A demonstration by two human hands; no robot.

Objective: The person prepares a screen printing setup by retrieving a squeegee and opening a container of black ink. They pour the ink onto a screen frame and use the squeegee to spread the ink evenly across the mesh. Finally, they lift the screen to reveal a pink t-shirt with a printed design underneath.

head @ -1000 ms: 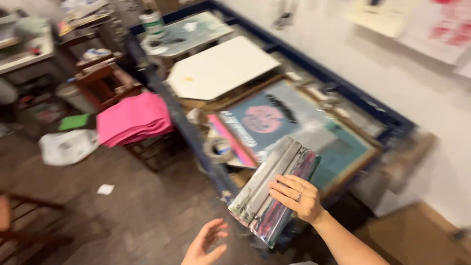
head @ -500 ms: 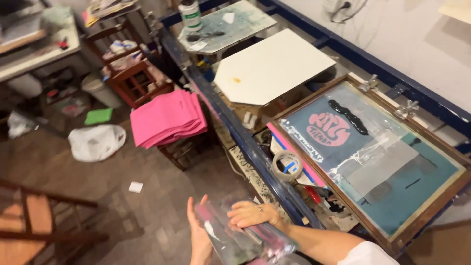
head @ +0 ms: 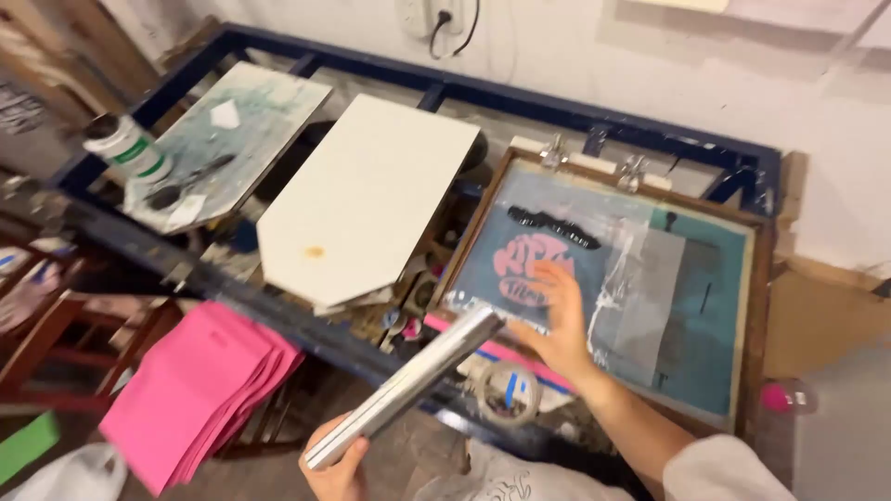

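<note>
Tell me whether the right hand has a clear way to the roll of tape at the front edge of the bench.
Probably yes. The right hand rests open on the screen frame, and the roll of tape lies just below its wrist with nothing over it. The left hand is busy holding the shiny stack.

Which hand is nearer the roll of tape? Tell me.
Right. The right hand hovers just above the roll of tape; the left hand grips the silvery stack, farther left.

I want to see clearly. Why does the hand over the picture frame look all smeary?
In the head view, the right hand over the wooden frame is smeared by motion blur; the shiny sheets in the left hand catch glare, and the picture is soft throughout.
</note>
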